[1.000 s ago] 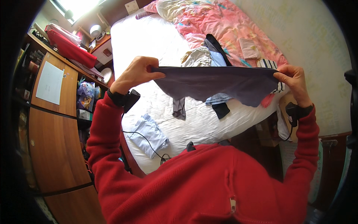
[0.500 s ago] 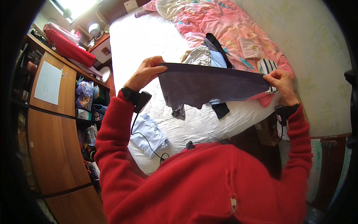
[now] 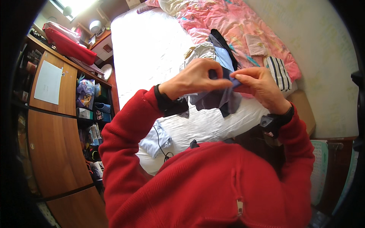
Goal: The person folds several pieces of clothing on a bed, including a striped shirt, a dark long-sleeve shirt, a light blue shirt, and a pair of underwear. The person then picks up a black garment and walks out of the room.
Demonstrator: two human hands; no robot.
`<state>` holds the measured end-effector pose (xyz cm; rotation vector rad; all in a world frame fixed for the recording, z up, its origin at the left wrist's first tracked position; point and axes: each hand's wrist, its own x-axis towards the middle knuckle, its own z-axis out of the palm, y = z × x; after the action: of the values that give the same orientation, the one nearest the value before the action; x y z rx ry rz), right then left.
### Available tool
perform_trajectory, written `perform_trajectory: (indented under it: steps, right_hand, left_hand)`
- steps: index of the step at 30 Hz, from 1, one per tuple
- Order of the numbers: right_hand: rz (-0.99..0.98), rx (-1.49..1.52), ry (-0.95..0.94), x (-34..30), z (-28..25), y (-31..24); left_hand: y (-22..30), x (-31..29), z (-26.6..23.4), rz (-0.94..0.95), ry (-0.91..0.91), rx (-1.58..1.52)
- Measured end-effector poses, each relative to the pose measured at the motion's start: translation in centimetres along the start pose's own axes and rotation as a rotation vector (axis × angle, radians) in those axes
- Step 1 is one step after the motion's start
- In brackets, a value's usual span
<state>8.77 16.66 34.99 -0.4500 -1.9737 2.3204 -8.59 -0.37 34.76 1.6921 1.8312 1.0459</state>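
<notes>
Head view: the left hand (image 3: 195, 79) and the right hand (image 3: 266, 89) are close together, each gripping the dark cloth (image 3: 208, 100) between thumb and fingers. The cloth hangs bunched below them, over the bed (image 3: 148, 49) toward its near edge. A blue garment (image 3: 159, 141) lies by the near-left corner. A striped cloth (image 3: 279, 72) lies at the right edge, beside the quilt (image 3: 228, 22), which stretches to the far edge.
</notes>
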Motion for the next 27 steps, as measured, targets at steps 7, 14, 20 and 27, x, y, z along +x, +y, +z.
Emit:
perform_trajectory:
  steps: [7, 14, 20, 27]
  right_hand:
    - [-0.143, -0.164, -0.026, 0.5, 1.8, -1.0]
    - [-0.57, -0.902, -0.105, 2.7, -2.1, 2.5]
    - [-0.667, -1.035, -0.072, 2.7, -2.1, 3.6]
    - [-0.615, -0.8, -0.071, 3.2, -1.1, 1.4]
  left_hand:
    - [1.4, -0.1, 1.0, 0.148, 0.193, 0.2]
    - [1.6, -2.1, -1.5, 0.213, 0.044, 0.094]
    - [1.0, -5.2, -3.6, 0.121, 0.064, 0.128]
    - [-4.9, -8.6, -2.1, -0.054, 0.409, -0.203]
